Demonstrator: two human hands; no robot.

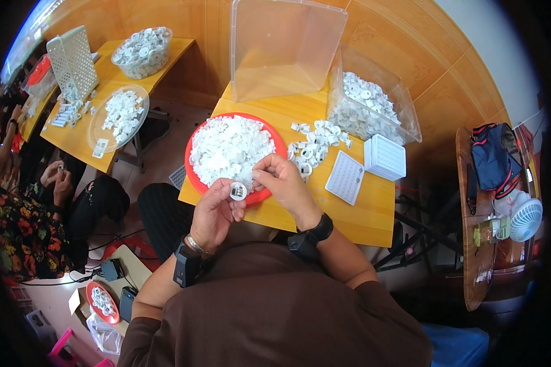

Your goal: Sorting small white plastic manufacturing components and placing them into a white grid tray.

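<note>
My left hand (215, 211) grips a small round white plastic part (238, 191) with a dark, metallic-looking middle, held between thumb and fingers over the plate's near edge. Just to its right, my right hand (280, 179) is closed in a pinch; whatever lies between its fingertips is too small to make out. Beneath and beyond both hands, a red round plate (278, 136) carries a heap of small white translucent plastic pieces (231, 150). Loose round white parts (315, 144) lie on the table right of the plate.
A clear bin of white parts (367, 101) stands at the back right, beside an upright clear lid (288, 52). White trays (386, 157) are stacked nearby, with a flat tray (345, 177) alongside. At left, a co-worker's hands (56, 180) are near another table. A fan (525, 220) stands far right.
</note>
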